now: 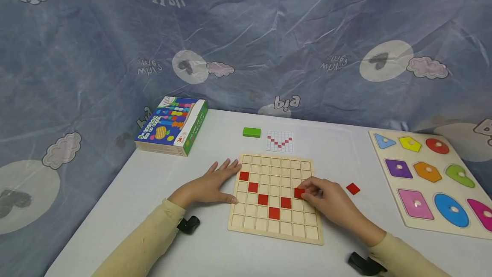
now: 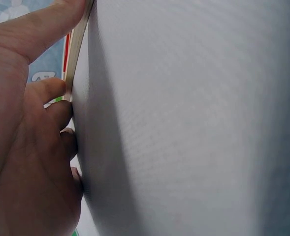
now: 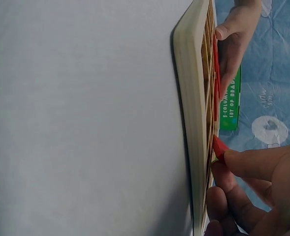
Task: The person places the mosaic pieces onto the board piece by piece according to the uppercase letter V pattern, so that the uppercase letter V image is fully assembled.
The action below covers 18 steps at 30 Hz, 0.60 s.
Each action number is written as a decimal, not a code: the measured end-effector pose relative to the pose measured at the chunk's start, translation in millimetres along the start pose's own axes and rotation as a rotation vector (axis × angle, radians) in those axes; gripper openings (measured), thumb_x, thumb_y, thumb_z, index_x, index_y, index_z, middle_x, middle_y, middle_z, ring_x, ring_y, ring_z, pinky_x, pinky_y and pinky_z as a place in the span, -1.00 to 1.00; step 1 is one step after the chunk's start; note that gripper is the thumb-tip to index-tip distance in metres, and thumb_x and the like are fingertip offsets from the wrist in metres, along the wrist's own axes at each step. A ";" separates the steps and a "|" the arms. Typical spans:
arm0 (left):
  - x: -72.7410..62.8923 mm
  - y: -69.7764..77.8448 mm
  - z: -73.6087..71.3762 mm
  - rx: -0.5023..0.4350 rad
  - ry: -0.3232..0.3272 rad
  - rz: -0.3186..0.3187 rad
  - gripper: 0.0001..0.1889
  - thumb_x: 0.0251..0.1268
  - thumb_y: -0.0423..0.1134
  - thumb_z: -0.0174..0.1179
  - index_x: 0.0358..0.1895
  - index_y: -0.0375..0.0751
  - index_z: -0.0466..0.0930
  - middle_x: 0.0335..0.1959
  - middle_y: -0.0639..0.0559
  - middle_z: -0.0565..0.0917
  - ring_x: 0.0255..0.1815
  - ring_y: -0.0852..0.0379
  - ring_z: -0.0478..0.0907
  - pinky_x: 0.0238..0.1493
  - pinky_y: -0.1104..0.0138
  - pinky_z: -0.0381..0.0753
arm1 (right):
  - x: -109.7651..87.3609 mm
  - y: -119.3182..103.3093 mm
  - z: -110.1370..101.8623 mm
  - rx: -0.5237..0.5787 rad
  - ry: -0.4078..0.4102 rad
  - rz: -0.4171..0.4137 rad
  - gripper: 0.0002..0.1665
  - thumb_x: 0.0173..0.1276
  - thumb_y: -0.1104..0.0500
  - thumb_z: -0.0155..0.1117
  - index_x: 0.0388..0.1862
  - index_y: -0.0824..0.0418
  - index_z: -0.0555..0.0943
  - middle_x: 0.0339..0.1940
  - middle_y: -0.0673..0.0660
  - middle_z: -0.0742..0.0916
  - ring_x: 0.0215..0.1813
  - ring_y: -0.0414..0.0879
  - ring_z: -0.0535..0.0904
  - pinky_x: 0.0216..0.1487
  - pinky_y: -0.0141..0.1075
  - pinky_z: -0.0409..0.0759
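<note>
On the white table lies a wooden grid board (image 1: 259, 224) with several red square tiles set in its cells in a slanting line that turns upward. My right hand (image 1: 332, 202) pinches a red tile (image 1: 299, 193) between thumb and finger, over a cell near the board's right side. In the right wrist view that tile (image 3: 219, 146) is tilted at the board's surface. My left hand (image 1: 211, 185) rests with spread fingers at the board's left edge, thumb and fingertips touching the frame. Behind the board lies a small pattern card (image 1: 279, 141) printed with a red V of squares.
One loose red tile (image 1: 352, 189) lies right of the board. A green block (image 1: 251, 132) sits beside the card. At the back left stands a colourful box (image 1: 169, 125); a knobbed shape puzzle (image 1: 409, 178) occupies the right. A patterned blue cloth (image 1: 246, 46) hangs behind.
</note>
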State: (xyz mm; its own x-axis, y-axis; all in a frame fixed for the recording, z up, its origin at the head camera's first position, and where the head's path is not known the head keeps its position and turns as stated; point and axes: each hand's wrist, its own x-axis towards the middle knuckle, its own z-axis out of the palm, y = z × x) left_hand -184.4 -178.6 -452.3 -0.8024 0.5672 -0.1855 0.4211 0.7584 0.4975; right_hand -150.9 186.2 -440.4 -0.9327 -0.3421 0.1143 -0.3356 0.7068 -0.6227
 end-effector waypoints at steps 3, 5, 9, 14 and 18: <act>-0.8 1.2 0.0 -0.007 -0.001 -0.007 0.12 0.15 0.27 0.40 0.67 -0.06 -0.02 0.68 0.00 -0.08 0.69 -0.03 -0.32 0.62 -0.01 -0.43 | 0.8 0.0 1.4 -0.007 0.004 -0.018 -0.75 0.25 0.30 0.51 -0.17 -0.02 0.74 -0.40 -0.20 0.65 -0.28 -0.18 0.52 -0.27 -0.36 0.55; -0.8 1.6 -0.4 -0.011 0.002 -0.010 0.12 0.15 0.26 0.41 0.66 -0.06 -0.01 0.68 0.00 -0.07 0.69 -0.04 -0.32 0.62 -0.02 -0.43 | 1.9 0.2 2.1 -0.012 0.012 -0.033 -0.74 0.23 0.31 0.51 -0.18 -0.01 0.74 -0.40 -0.19 0.63 -0.27 -0.15 0.50 -0.28 -0.35 0.52; -1.2 2.5 -1.2 -0.011 -0.002 -0.016 0.13 0.15 0.26 0.41 0.67 -0.07 -0.02 0.68 0.01 -0.08 0.69 -0.04 -0.32 0.62 -0.02 -0.43 | 3.4 1.5 3.5 -0.014 0.024 -0.056 -0.73 0.22 0.31 0.52 -0.17 0.00 0.75 -0.38 -0.19 0.64 -0.27 -0.12 0.48 -0.28 -0.33 0.49; -1.3 3.3 -1.4 -0.006 -0.003 -0.011 0.13 0.15 0.27 0.40 0.67 -0.08 -0.03 0.69 0.00 -0.09 0.69 -0.05 -0.32 0.62 -0.02 -0.43 | 4.4 2.4 4.9 -0.041 0.040 -0.078 -0.73 0.20 0.29 0.55 -0.18 -0.03 0.75 -0.27 -0.16 0.68 -0.21 -0.14 0.47 -0.23 -0.30 0.50; -1.4 3.4 -1.4 -0.004 -0.003 -0.014 0.13 0.15 0.27 0.40 0.67 -0.07 -0.03 0.69 0.00 -0.08 0.69 -0.05 -0.32 0.62 -0.02 -0.42 | 4.8 2.0 5.7 -0.064 0.041 -0.078 -0.74 0.20 0.27 0.55 -0.18 -0.02 0.75 -0.22 -0.15 0.69 -0.19 -0.15 0.47 -0.21 -0.29 0.50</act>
State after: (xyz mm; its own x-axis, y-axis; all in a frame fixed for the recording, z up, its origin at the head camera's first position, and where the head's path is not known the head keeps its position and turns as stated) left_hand -182.4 -177.3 -449.1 -0.8067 0.5577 -0.1953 0.4080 0.7648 0.4986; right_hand -155.3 182.5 -445.5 -0.9075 -0.3732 0.1927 -0.4141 0.7177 -0.5599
